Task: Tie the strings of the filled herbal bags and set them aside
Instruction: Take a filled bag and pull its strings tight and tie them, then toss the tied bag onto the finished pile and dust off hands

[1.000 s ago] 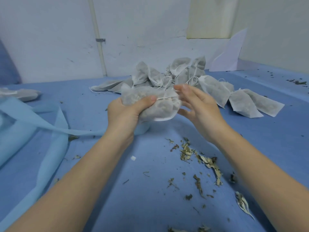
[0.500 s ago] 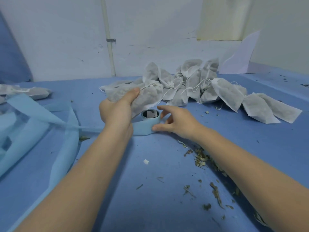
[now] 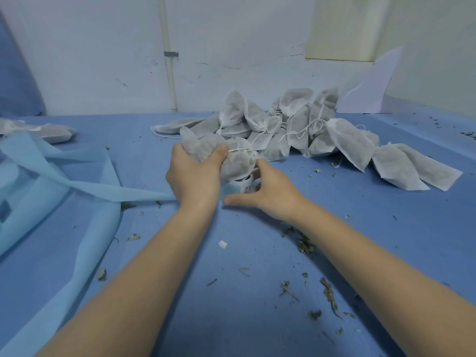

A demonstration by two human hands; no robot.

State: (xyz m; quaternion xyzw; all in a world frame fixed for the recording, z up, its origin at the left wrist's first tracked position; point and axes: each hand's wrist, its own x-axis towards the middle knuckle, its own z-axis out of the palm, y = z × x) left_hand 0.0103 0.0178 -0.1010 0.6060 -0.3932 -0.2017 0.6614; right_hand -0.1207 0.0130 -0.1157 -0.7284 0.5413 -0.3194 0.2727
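My left hand (image 3: 193, 176) grips a filled white herbal bag (image 3: 238, 161) by its gathered neck, where a white string is wound. The bag hangs just over a small roll of light blue fabric strip (image 3: 239, 185) on the blue table. My right hand (image 3: 273, 191) is at that roll, thumb in front and fingers curled behind it. A pile of several filled white bags (image 3: 296, 130) with loose strings lies right behind, spreading to the right.
The light blue strip (image 3: 77, 181) unrolls leftward in loose folds across the blue table cover (image 3: 386, 240). More bags (image 3: 51, 132) lie at the far left. Dried herb crumbs (image 3: 306, 243) are scattered near my right forearm. A white wall and pipe (image 3: 170, 81) close off the back.
My right hand left the bag's neck and dropped to the blue roll on the table. My left hand lowered the bag, which now hangs just over the roll.
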